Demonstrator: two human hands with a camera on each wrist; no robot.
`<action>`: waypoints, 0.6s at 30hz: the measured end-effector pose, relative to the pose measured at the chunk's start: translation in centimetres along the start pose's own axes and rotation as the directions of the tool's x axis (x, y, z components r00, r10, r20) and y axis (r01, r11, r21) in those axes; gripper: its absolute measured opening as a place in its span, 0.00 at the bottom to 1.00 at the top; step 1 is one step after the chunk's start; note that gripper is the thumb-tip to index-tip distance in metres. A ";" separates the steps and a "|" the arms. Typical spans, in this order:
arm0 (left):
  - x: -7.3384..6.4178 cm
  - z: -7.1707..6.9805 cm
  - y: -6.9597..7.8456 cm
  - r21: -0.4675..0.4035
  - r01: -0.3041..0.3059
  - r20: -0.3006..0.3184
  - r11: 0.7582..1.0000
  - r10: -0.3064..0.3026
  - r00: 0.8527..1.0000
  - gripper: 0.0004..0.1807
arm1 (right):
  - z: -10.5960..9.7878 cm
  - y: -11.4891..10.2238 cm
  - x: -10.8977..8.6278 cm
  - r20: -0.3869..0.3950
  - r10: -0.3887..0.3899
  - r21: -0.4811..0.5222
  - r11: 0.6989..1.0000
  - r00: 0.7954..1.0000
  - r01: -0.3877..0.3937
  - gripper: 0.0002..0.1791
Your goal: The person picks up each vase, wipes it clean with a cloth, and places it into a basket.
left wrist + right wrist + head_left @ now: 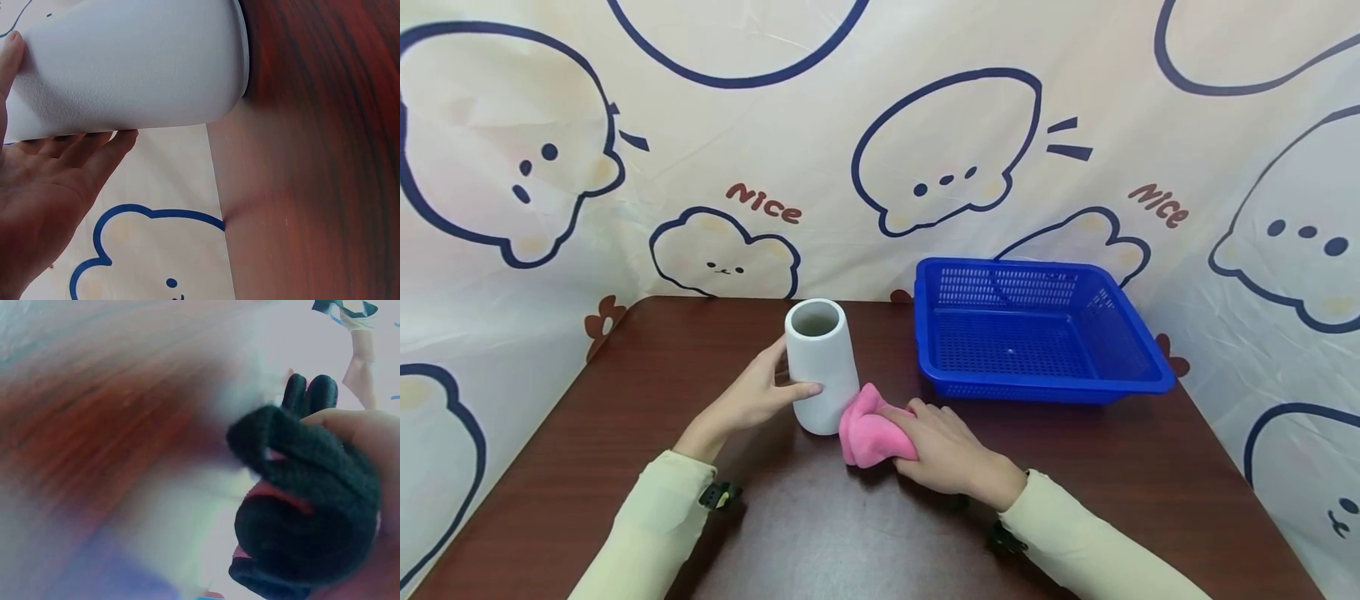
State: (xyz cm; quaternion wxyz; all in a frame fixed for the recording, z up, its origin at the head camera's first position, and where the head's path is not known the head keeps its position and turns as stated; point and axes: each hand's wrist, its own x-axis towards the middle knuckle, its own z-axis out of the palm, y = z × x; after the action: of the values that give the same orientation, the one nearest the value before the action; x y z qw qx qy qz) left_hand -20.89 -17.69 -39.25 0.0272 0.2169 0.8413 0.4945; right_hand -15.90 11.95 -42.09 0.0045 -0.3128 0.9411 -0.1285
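Observation:
A white matte vase (820, 375) with a round open mouth is upright on the brown table, narrower at the top. My left hand (760, 387) grips it from the left, thumb across the front and fingers behind. Close up in the left wrist view, the fingers of the left hand (50, 194) lie along the side of the vase (137, 62). My right hand (943, 446) holds a bunched pink cloth (876, 429) right at the vase's lower right side. In the right wrist view the folded cloth (306, 531) looks nearly black in shadow.
A blue plastic basket (1045, 387) with perforated walls stands at the back right of the table (820, 533). Behind the table hangs a cream curtain (827, 158) printed with cartoon faces. Both forearms reach in from the front edge.

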 end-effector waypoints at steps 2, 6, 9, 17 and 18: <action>0.0 0.0 0.0 0.002 0.001 -0.003 1.000 -0.001 1.000 0.43 | -0.3 -0.1 -0.1 -0.015 -0.003 -0.011 1.000 1.000 0.003 0.36; 0.0 0.0 -0.1 0.002 0.004 -0.006 1.000 -0.004 1.000 0.43 | -0.9 -0.5 -0.4 -0.040 -0.009 -0.026 1.000 0.999 0.008 0.36; -0.1 0.0 -0.1 0.004 0.005 -0.006 1.000 -0.005 1.000 0.43 | -1.4 -0.7 -0.6 -0.055 -0.021 -0.037 0.999 0.998 0.019 0.36; 0.0 0.0 -0.3 0.014 -0.001 -0.005 1.000 0.001 1.000 0.43 | -3.1 -1.4 -1.1 -0.099 -0.035 -0.026 0.999 0.994 0.033 0.36; 0.0 0.0 -0.3 0.012 0.001 -0.003 1.000 -0.001 1.000 0.43 | -3.3 -1.5 -1.2 -0.102 -0.034 -0.021 0.999 0.994 0.032 0.37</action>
State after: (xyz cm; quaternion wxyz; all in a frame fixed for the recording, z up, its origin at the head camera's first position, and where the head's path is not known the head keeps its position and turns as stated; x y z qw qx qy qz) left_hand -21.01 -17.81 -39.47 0.0251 0.2158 0.8443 0.4898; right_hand -14.35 12.28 -38.63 -0.0491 -0.3215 0.9359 -0.1353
